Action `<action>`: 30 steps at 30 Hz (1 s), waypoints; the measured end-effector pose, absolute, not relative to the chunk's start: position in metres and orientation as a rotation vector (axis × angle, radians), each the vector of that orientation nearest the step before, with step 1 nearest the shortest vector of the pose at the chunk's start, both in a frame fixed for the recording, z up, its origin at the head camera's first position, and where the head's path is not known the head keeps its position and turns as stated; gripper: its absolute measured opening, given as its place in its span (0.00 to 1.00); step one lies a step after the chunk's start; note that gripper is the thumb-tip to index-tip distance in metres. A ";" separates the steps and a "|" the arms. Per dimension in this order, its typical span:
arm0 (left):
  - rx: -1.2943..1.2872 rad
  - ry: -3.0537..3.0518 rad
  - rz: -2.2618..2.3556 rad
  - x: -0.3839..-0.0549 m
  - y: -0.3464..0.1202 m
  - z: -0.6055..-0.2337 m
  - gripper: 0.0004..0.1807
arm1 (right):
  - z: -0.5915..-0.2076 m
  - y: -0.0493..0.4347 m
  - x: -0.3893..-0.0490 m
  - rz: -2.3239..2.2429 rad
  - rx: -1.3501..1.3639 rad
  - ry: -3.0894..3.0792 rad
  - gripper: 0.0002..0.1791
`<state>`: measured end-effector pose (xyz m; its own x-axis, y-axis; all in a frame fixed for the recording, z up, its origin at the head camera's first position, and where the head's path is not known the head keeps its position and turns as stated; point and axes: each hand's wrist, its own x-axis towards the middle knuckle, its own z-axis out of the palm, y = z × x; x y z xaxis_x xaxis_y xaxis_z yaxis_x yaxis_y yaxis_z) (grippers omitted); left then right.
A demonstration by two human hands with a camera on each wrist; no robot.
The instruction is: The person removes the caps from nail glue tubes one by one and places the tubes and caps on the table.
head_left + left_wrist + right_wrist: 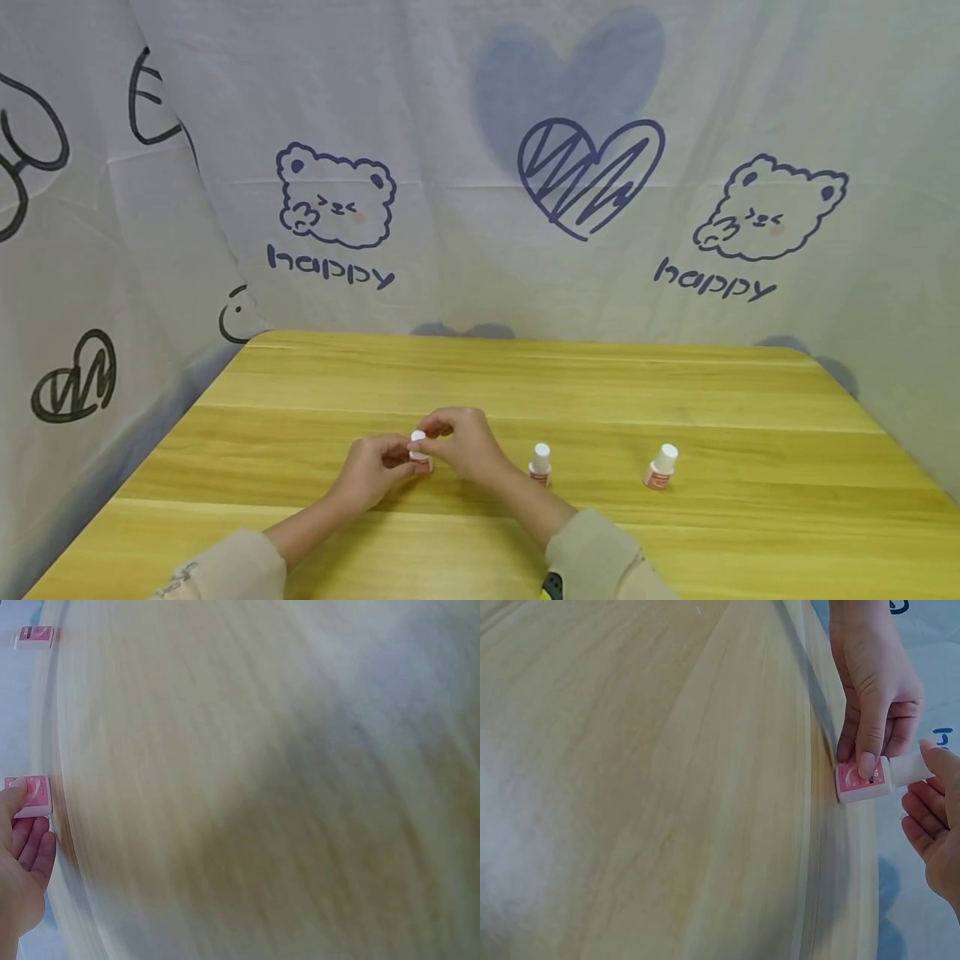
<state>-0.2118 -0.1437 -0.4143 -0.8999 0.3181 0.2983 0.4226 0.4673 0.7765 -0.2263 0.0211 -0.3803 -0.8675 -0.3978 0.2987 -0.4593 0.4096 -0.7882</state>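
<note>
A small white bottle (423,465) with a pink-red label stands between both hands, left of the table's middle. My left hand (367,473) grips its body from the left, thumb across the label in the right wrist view. From the other side my right hand (471,443) pinches the bottle's white cap (417,436) between thumb and fingers. The left wrist view shows the left hand (22,881) at the label, the cap out of sight there.
Two similar bottles stand to the right: a nearer bottle (541,463) beside the right forearm and a farther bottle (662,467). The wood-grain table (600,383) meets a printed white curtain (450,225) behind and at the sides.
</note>
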 end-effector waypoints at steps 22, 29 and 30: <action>-0.670 -2.605 -1.382 -0.213 -0.145 -0.414 0.08 | -0.383 0.017 -0.224 1.502 0.739 -2.582 0.06; -0.692 -2.595 -1.381 -0.212 -0.146 -0.412 0.10 | -0.382 0.017 -0.224 1.477 0.728 -2.595 0.05; -0.699 -2.591 -1.385 -0.212 -0.146 -0.412 0.10 | -0.382 0.017 -0.223 1.475 0.725 -2.598 0.05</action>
<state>-0.2117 -0.1461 -0.4115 -0.8859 0.3400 0.3155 0.4512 0.4743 0.7559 -0.2233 0.0165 -0.3815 -0.8866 -0.3657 0.2833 -0.4306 0.4287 -0.7942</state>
